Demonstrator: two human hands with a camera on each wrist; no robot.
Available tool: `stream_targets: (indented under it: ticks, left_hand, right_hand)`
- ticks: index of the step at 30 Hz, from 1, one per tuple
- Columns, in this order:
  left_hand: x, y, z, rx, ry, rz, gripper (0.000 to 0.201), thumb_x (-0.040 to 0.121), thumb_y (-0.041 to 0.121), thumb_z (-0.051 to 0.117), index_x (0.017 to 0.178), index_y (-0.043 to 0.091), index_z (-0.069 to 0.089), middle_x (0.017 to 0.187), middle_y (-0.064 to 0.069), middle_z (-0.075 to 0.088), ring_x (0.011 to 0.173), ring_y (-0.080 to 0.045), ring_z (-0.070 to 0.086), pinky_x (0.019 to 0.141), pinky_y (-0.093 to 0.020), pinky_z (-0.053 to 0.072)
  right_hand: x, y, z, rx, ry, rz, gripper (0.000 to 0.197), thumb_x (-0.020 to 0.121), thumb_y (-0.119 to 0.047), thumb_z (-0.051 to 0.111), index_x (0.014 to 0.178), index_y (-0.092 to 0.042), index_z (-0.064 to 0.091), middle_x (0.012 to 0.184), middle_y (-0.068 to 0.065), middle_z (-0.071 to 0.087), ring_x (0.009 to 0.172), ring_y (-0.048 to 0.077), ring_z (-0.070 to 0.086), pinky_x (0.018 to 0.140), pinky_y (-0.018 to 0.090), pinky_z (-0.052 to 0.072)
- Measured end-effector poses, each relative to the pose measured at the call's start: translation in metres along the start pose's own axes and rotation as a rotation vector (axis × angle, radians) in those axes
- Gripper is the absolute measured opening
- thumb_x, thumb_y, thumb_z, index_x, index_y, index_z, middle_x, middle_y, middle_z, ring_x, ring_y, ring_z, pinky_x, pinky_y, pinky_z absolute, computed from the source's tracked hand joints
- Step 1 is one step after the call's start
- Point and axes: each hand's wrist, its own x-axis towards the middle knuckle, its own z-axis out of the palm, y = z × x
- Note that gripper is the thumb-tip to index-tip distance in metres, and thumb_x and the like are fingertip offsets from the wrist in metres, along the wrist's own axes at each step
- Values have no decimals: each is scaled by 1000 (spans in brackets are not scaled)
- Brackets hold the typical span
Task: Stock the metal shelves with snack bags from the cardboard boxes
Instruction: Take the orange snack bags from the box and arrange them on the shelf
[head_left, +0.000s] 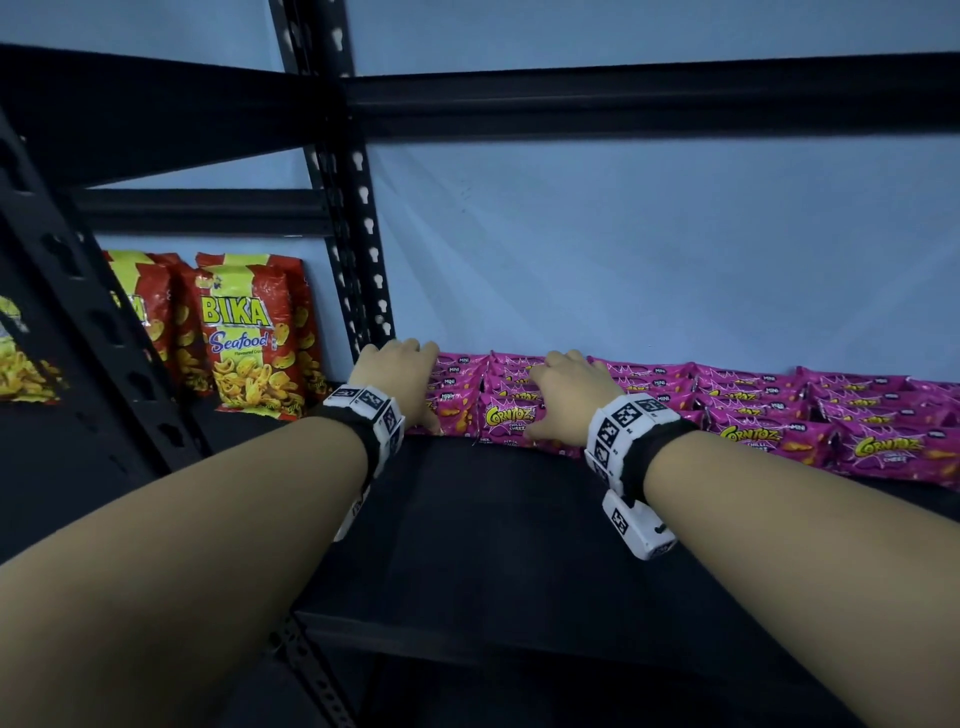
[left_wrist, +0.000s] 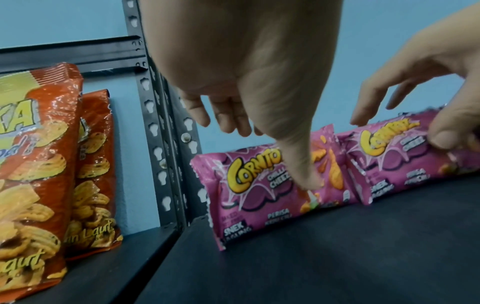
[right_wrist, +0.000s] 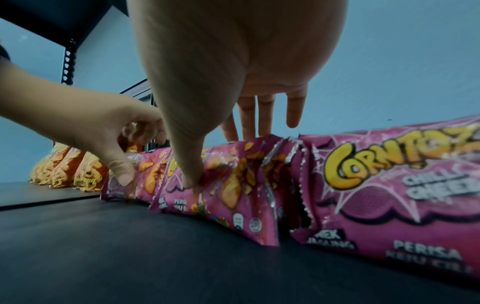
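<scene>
Pink Corntoz snack bags (head_left: 753, 410) stand in a row several deep along the back of the black metal shelf (head_left: 493, 545). My left hand (head_left: 410, 384) grips the leftmost stack (left_wrist: 249, 197), its thumb pressed on the front bag and its fingers (left_wrist: 228, 127) reaching over the top to the back. My right hand (head_left: 556, 397) grips the neighbouring stack (right_wrist: 233, 195) the same way, with its thumb on the front and its fingers (right_wrist: 259, 115) behind the bag tops. The bags behind the front ones are mostly hidden.
Red BIKA Seafood bags (head_left: 249, 338) stand on the adjoining shelf to the left, beyond a black perforated upright (head_left: 358, 208). A black beam (head_left: 623, 104) runs overhead. A blue wall backs the shelf. The dark board in front of the bags (left_wrist: 311, 257) is bare.
</scene>
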Motion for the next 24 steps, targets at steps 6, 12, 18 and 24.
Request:
stream_targets:
  ticks: [6,12,18,24]
  left_hand:
    - [-14,3,9,-219,-46,-201,64,80,35,82,123,15,39,90,-3,58,78,-25,62,60,-38,51]
    - [-16,15,5,-252,30,-114,78,68,63,83,122,20,47,109,1,56,102,-24,59,85,-44,52]
    - [-5,53,1,-291,42,128,104,58,77,80,140,22,46,135,0,53,128,-25,44,108,-47,41]
    - [14,62,2,-291,-1,179,104,63,70,82,146,22,44,140,1,53,131,-24,44,111,-46,40]
  right_hand:
    - [-13,11,3,33,15,75,77,73,-68,77,129,-19,56,126,2,54,124,27,46,102,51,41]
    - [-16,14,3,39,0,145,92,62,-76,79,131,-20,54,128,0,52,127,26,40,103,51,39]
    - [-17,30,8,112,6,149,95,61,-73,82,136,-24,51,133,-3,54,127,24,41,103,50,37]
    - [-12,34,9,183,8,148,93,64,-64,87,140,-24,52,136,-4,57,129,24,42,107,51,36]
